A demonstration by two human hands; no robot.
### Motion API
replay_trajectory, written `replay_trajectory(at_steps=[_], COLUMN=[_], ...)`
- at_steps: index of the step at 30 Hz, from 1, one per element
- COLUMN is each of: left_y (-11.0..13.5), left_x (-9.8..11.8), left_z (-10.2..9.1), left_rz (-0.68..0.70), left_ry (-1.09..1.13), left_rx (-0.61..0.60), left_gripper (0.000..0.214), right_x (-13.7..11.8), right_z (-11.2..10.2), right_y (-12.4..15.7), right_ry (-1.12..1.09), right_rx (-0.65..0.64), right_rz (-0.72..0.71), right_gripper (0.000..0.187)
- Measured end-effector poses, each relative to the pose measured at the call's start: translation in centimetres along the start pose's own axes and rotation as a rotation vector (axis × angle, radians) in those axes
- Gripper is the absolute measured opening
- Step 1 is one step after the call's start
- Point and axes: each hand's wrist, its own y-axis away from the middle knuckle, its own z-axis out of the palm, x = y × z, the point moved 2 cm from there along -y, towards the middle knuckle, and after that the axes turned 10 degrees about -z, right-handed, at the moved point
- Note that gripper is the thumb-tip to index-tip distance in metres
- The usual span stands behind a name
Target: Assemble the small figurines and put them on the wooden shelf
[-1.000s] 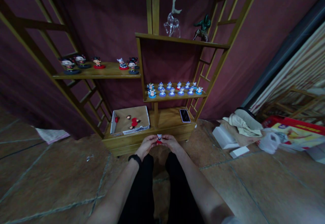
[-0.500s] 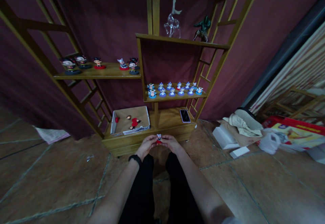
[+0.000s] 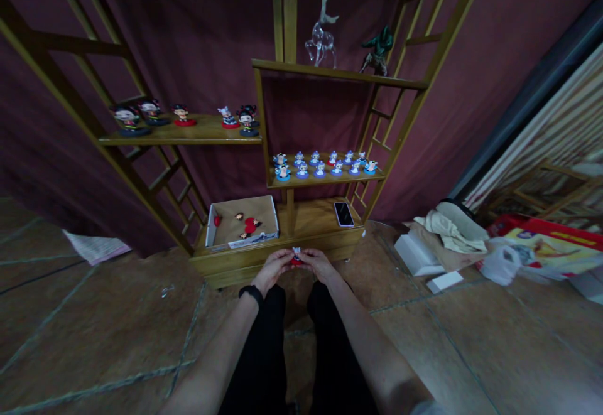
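Both my hands meet in front of the low wooden shelf base [image 3: 245,264]. My left hand [image 3: 272,269] and my right hand [image 3: 318,264] pinch a small figurine [image 3: 296,255] with a red base between their fingertips. A black band sits on my left wrist. Just beyond, an open shallow box [image 3: 242,221] holds a few red and black figurine pieces. A phone [image 3: 343,213] lies face up on the same board to the right.
Several blue-based figurines [image 3: 323,165] line the middle shelf. Larger dolls [image 3: 181,116] stand on the left shelf. A glass deer [image 3: 321,29] and a green statue [image 3: 377,51] top the unit. Cloth, white boxes and bags [image 3: 452,239] pile at right; paper [image 3: 94,247] lies at left.
Nothing but a slight shift of the view; my hands stay together on the figurine.
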Motion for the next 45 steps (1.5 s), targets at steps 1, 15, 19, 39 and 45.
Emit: replay_trajectory(at_steps=[1,15,19,39,45], left_y=[0.1,0.6,0.6,-0.3,-0.1], left_x=[0.0,0.5,0.5,-0.3,-0.2], left_z=[0.0,0.5,0.4,-0.1,0.1], left_rz=[0.006,-0.018,-0.03,0.021,0.03], left_ry=[0.001,0.033,-0.004,-0.135,-0.133], left_rx=[-0.007,-0.015,0.045,0.067,0.079], left_gripper=[0.029,0.031,0.037,0.027,0.029], right_x=[0.0,-0.3,-0.2,-0.9,-0.9], right_z=[0.0,0.1,0.1,0.7,0.6], right_y=[0.0,0.1,0.1,0.9,0.8], right_ry=[-0.002,-0.009,0.035,0.068,0.055], right_rx=[0.001,0.017,-0.029,-0.097,-0.12], right_rz=[0.001,0.013,0.034,0.036,0.051], right_gripper=[0.038,0.039,0.04,0.035,0.036])
